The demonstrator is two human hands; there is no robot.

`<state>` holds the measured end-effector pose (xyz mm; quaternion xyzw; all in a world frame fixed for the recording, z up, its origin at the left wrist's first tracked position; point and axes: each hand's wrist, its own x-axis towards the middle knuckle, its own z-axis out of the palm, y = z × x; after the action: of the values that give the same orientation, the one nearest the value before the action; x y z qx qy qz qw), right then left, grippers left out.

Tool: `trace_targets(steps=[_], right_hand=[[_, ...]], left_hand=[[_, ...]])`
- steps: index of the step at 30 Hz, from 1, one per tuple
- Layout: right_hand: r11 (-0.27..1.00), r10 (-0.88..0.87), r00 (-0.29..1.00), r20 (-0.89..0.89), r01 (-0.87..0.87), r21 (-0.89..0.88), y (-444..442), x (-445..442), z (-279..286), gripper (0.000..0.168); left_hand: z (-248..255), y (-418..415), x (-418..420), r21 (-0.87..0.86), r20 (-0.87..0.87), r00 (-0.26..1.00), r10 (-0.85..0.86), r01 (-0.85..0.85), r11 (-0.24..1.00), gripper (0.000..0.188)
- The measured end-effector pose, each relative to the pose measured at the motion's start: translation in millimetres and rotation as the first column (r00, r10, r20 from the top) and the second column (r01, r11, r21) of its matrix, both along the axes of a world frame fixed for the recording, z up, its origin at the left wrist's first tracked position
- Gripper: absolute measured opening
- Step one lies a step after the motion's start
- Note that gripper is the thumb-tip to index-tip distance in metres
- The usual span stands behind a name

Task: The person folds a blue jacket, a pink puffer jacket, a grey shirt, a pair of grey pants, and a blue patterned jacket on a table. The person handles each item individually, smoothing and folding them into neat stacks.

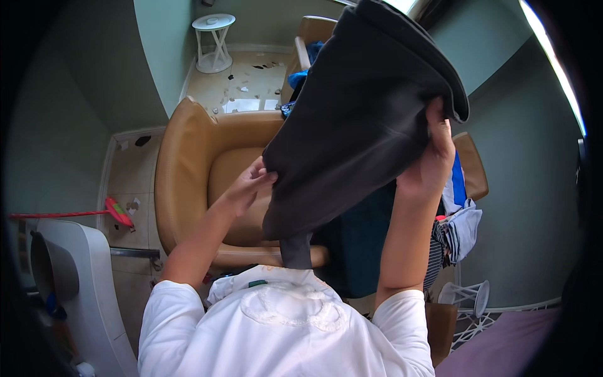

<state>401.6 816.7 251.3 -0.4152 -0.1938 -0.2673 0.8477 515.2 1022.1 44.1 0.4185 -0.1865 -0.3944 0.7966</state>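
Observation:
A dark grey folded garment (348, 113) hangs in the air before me, held up between both hands; its exact kind is hard to tell. My left hand (249, 184) pinches its left edge between thumb and fingers. On the other side, my right hand (431, 151) grips it with the thumb on the near face and the fingers hidden behind the cloth. A narrow strip of dark cloth (297, 249) dangles from its lower end. Beneath is a tan leather armchair (183, 184). Dark teal cloth (355, 235) lies below the garment, beside my right forearm.
Piled clothes (461, 231) lie at the right on tan seating. Another tan chair (320, 28) with blue items stands behind. A small white side table (214, 42) is at the back left. A red broom (118, 212) and scattered scraps lie on the tiled floor, near a white unit (89, 264).

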Motion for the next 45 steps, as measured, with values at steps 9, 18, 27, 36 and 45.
trace_targets(steps=[9, 18, 27, 36, 45], right_hand=[[0.988, -0.14, 0.99, 0.002, 0.139, 0.059, -20, -21, 14, 0.031], [0.986, -0.044, 0.999, 0.008, 0.042, 0.16, -9, -17, 13, 0.032], [0.952, 0.086, 0.984, -0.158, -0.034, 0.305, -30, -27, -4, 0.032], [0.884, 0.051, 0.997, -0.061, -0.016, 0.468, -17, -78, -28, 0.039], [0.876, -0.084, 0.987, -0.139, 0.139, 0.462, -27, -159, -27, 0.051]], left_hand=[[43, 31, 43, -0.347, -0.032, 0.999, 0.015, -0.025, 0.938, 0.033], [-71, -3, 6, 0.343, 0.136, 0.904, -0.405, 0.34, 0.876, 0.033], [-152, -15, -69, 0.377, -0.156, 0.726, -0.669, 0.67, 0.639, 0.033], [-260, -58, -85, 0.459, 0.753, 0.571, -0.327, -0.1, 0.883, 0.037], [-246, -108, -88, 0.581, 0.57, 0.476, -0.67, 0.343, 0.738, 0.031]])
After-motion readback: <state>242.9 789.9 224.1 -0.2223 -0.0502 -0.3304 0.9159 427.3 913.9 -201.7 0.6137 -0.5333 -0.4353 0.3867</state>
